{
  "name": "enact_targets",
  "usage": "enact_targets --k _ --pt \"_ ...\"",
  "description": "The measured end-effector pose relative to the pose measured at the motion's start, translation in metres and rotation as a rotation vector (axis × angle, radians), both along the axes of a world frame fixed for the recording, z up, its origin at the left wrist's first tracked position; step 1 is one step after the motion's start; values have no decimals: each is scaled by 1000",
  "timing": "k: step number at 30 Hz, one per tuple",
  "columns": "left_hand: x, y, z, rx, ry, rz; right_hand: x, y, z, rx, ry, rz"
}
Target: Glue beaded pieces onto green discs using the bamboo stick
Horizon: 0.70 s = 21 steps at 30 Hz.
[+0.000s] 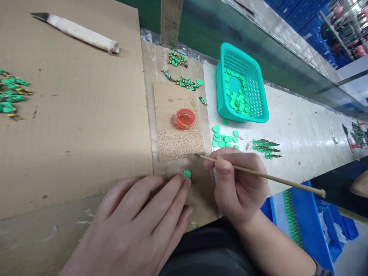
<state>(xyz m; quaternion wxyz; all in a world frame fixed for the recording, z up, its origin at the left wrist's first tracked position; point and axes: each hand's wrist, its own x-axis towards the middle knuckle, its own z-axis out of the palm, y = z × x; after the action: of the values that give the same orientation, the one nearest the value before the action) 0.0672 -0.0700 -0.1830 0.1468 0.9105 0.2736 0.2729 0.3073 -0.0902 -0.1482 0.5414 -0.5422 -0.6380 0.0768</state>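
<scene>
My right hand [240, 182] pinches a thin wooden stick [276, 178] like a fine brush. Its dark tip points left, at the near edge of a small cardboard piece [163, 115] covered in specks. My left hand [143, 218] lies low over the bench, fingers together. Two of its fingertips press the edge of a small green disc [188, 173] with tiny holes; its thumb is mostly hidden. On the cardboard stands a small red cup [185, 118] of amber liquid. Beyond it are piles of small green, yellow and dark figures [185, 82].
Green discs lie in a teal basket [244, 119] and loosely before it [222, 143]. Several green discs with dark twisted pieces [266, 148] are at right. A white-handled knife [82, 34] and more figures [11, 94] rest on the left cardboard. Blue bins [307, 214] stand lower right.
</scene>
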Motion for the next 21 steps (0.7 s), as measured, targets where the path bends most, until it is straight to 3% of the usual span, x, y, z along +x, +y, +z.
enact_targets --k 5,10,21 --pt "-2 2 3 -6 13 -13 0 -3 1 63 7 29" --pt "-5 3 2 3 37 -27 0 -4 2 23 -30 130" --pt "-2 -1 -2 26 32 -3 0 -2 4 -4 -22 194"
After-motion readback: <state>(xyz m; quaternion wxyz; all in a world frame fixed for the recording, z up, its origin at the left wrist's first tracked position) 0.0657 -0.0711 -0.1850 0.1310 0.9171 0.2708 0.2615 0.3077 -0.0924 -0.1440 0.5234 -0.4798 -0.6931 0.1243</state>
